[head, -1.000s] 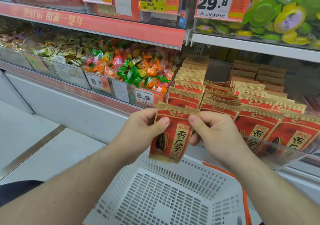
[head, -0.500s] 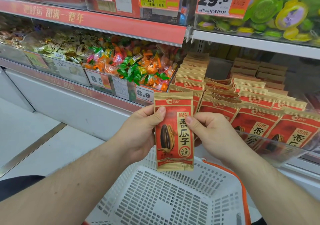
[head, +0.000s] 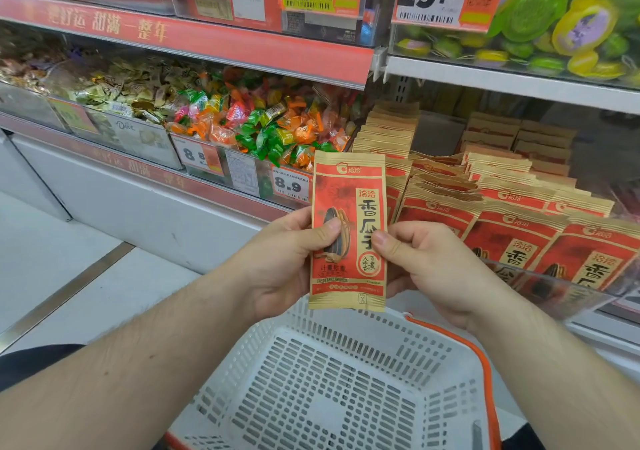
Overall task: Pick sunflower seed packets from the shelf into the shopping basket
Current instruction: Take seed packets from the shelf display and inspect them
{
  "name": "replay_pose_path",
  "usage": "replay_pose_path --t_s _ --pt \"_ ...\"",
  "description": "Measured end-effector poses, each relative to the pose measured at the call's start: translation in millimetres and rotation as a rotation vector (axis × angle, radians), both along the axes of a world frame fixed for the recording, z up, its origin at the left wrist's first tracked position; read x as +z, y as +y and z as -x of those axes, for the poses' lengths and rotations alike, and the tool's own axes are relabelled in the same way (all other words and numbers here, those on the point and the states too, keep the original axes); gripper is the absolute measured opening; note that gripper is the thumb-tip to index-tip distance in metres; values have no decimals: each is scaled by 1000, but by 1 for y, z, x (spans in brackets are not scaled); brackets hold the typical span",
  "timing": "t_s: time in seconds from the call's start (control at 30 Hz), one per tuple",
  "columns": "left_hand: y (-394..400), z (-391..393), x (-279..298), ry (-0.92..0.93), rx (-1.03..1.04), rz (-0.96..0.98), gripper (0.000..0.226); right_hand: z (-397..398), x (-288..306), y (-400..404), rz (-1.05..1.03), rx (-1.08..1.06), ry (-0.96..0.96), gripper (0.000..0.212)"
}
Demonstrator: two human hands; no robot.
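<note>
Currently both sets of fingers are grasping one flat, rectangular red-and-tan paper sunflower seed packet, held upright with its printed face to the camera. The left hand pinches the packet's left edge, thumb across the front over the printed seed picture, fingers behind. The right hand pinches the right edge, thumb tip on the front, the remaining fingers curled behind. The packet has crimped tan bands at top and bottom and a matte, slightly creased surface. It hangs above the far rim of a white perforated plastic shopping basket, not touching it; the basket's slotted walls and floor show no contents in the visible part, and an orange handle runs along its right side.

Just behind and to the right, rows of matching red-and-tan packets stand overlapped on the lower shelf behind a clear plastic front lip. To the left, a clear bin holds glossy twisted-wrapper candies in orange, green and pink, with a white price tag reading 8.9. Above runs a red shelf-edge strip with gold lettering. Pale grey floor tiles lie at lower left.
</note>
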State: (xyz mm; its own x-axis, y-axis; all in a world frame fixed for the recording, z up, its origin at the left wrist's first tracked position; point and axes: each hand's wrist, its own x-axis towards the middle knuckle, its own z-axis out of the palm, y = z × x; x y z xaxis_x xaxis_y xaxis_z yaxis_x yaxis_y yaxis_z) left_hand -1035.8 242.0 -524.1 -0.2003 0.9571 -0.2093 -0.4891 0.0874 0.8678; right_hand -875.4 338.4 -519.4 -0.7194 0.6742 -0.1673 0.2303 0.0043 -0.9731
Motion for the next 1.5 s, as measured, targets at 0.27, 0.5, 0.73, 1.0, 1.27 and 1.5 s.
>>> replay_pose_path --t_s 0.27,0.5,0.73,1.0,1.27,1.5 --pt "-1 7 4 -1 32 -35 48 -7 6 -2 43 151 -41 32" --pt "-4 16 3 76 -115 -60 55 -8 13 -3 41 163 39 38" --pt "-4 20 1 116 -105 -106 59 -5 14 -10 -190 179 -34 51" --pt "-3 12 1 334 68 -30 45 -1 13 -15 -302 77 -128 54" --pt "-3 2 -6 451 95 37 57 7 3 -30 -559 166 -238 39" --pt "-6 5 -17 612 -187 25 74 3 5 -23 -488 -27 -4 24"
